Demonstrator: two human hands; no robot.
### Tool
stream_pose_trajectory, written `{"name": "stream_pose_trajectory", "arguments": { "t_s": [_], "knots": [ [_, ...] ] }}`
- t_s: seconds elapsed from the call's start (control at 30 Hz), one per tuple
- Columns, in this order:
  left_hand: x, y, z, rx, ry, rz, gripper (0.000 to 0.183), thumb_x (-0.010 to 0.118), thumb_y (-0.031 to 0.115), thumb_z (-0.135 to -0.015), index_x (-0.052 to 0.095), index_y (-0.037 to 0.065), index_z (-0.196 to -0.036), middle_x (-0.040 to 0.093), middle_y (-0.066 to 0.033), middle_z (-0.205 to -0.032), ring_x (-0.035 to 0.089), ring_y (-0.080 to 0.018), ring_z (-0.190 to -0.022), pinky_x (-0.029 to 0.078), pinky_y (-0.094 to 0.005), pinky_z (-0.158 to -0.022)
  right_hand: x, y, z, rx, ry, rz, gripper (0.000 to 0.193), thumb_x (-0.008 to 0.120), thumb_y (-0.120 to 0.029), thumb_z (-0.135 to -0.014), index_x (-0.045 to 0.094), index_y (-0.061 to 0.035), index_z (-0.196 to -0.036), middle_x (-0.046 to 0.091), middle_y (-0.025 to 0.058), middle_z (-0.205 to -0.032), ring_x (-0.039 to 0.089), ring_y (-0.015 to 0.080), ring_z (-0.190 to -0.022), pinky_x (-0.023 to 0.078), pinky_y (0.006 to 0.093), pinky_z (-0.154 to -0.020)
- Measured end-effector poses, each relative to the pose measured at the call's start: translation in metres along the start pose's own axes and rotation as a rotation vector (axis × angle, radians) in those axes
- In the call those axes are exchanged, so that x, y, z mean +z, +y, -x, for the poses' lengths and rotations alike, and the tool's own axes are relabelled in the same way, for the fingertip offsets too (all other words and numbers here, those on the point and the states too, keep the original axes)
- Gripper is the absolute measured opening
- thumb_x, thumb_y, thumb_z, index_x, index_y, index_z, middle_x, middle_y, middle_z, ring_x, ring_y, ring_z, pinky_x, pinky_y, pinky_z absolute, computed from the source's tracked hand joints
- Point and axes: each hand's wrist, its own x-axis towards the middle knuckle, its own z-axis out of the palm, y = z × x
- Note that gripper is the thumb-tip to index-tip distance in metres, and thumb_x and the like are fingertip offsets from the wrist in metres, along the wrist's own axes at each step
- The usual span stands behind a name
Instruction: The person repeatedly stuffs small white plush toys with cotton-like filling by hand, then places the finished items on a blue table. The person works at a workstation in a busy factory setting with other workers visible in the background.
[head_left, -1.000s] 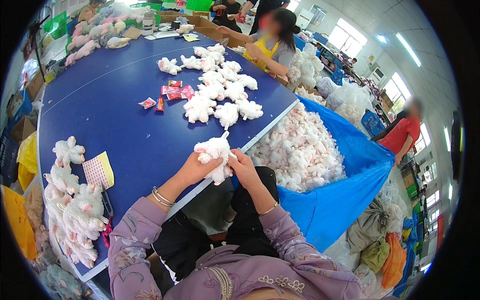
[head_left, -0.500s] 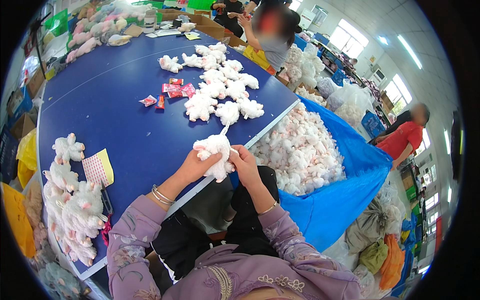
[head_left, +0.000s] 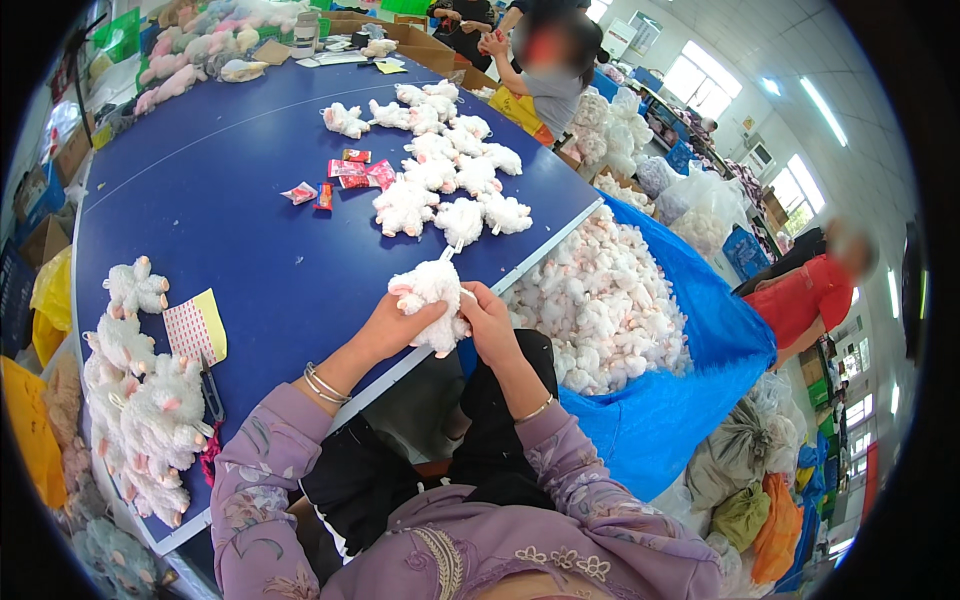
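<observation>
A small white plush toy [head_left: 430, 288] with a pink ear is held between my two hands at the table's near edge. My left hand [head_left: 400, 325] is closed on its left side, the thumb lying across the fleece. On the other side my right hand [head_left: 490, 318] pinches the toy's edge with thumb and fingers. A white loop sticks up from the toy's top. Beyond it a group of similar white plush toys [head_left: 458, 222] lies on the blue table [head_left: 250, 250]. More of them make a pile [head_left: 160, 410] at the left.
Small red and pink wrapped packets [head_left: 352, 172] lie mid-table. A sticker sheet [head_left: 197, 328] and dark-handled scissors [head_left: 211, 390] are beside the left pile. At the right, a blue sack [head_left: 640, 405] holds many white plush pieces [head_left: 600, 310]. A person in red [head_left: 805, 300] stands beyond it.
The person in red has moved nearer to the blue sack and bends toward it. The plush toy stays between my hands, tilted slightly differently.
</observation>
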Motion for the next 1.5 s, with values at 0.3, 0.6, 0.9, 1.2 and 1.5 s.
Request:
{"name": "stream_pose_trajectory", "arguments": {
  "t_s": [0.3, 0.6, 0.9, 1.2, 1.5],
  "knots": [
    [-0.001, 0.003, 0.001, -0.021, 0.001, -0.064, 0.034, 0.067, 0.021, -0.088, 0.059, 0.002, -0.115, 0.065, -0.0046, -0.102, 0.061, -0.0108, -0.09, 0.051, -0.0276, -0.075, 0.0, -0.005, -0.002, -0.02, 0.029, -0.057, 0.021, 0.053, -0.016, -0.097, 0.059, -0.0013, -0.111, 0.058, -0.0021, -0.082, 0.052, 0.0038, -0.072, 0.041, 0.0184, -0.061],
    [0.001, 0.002, 0.0, -0.027, 0.019, -0.066, 0.035, 0.068, 0.022, -0.086, 0.061, 0.0, -0.112, 0.066, -0.0059, -0.099, 0.063, -0.011, -0.087, 0.051, -0.0272, -0.072, -0.002, -0.002, 0.001, -0.002, 0.023, -0.062, 0.022, 0.052, -0.015, -0.098, 0.057, -0.0014, -0.114, 0.06, -0.0017, -0.089, 0.052, 0.0034, -0.074, 0.042, 0.0189, -0.064],
    [-0.005, -0.003, 0.0, -0.003, -0.021, -0.053, 0.033, 0.067, 0.022, -0.088, 0.061, 0.001, -0.112, 0.066, -0.0052, -0.101, 0.063, -0.0106, -0.089, 0.051, -0.027, -0.074, 0.002, -0.002, -0.003, 0.007, 0.031, 0.018, 0.022, 0.054, -0.015, -0.096, 0.059, -0.0018, -0.112, 0.06, -0.0015, -0.087, 0.053, 0.0038, -0.074, 0.043, 0.0195, -0.064],
    [-0.001, -0.006, 0.002, 0.058, -0.038, -0.05, 0.031, 0.065, 0.022, -0.089, 0.06, 0.004, -0.114, 0.065, -0.0035, -0.099, 0.061, -0.0101, -0.088, 0.051, -0.0283, -0.075, 0.009, -0.004, 0.002, -0.022, 0.079, -0.105, 0.023, 0.051, -0.015, -0.098, 0.057, 0.0014, -0.114, 0.062, 0.0, -0.087, 0.05, 0.0027, -0.066, 0.037, 0.0177, -0.054],
    [0.0, 0.002, 0.003, 0.0, 0.051, -0.2, 0.03, 0.066, 0.022, -0.089, 0.062, 0.002, -0.111, 0.066, -0.0053, -0.099, 0.062, -0.011, -0.088, 0.051, -0.0282, -0.077, 0.003, -0.003, -0.004, 0.0, 0.053, -0.122, 0.023, 0.05, -0.014, -0.098, 0.056, 0.0017, -0.114, 0.063, 0.0013, -0.09, 0.051, 0.0024, -0.066, 0.038, 0.018, -0.055]
  ]
}}
